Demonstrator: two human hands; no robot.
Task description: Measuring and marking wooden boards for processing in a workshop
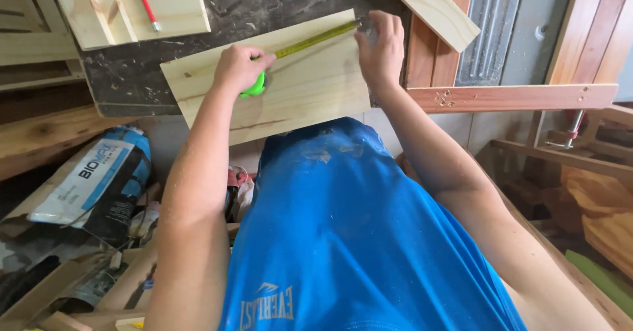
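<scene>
A pale pine board (310, 87) lies on a dark, dusty workbench (132, 74). My left hand (239, 67) is closed on the green case of a tape measure (256, 86) resting on the board. The yellow tape blade (316, 39) runs diagonally across the board to its far right corner. There my right hand (380, 47) pinches the end of the blade against the board's edge. My blue shirt fills the lower middle of the view.
A red pencil (144, 2) lies on pale wood pieces (125, 4) at the upper left. Another pine plank (432, 4) and reddish wooden frames (514, 97) stand to the right. A printed bag (92, 179) and wood scraps crowd the lower left.
</scene>
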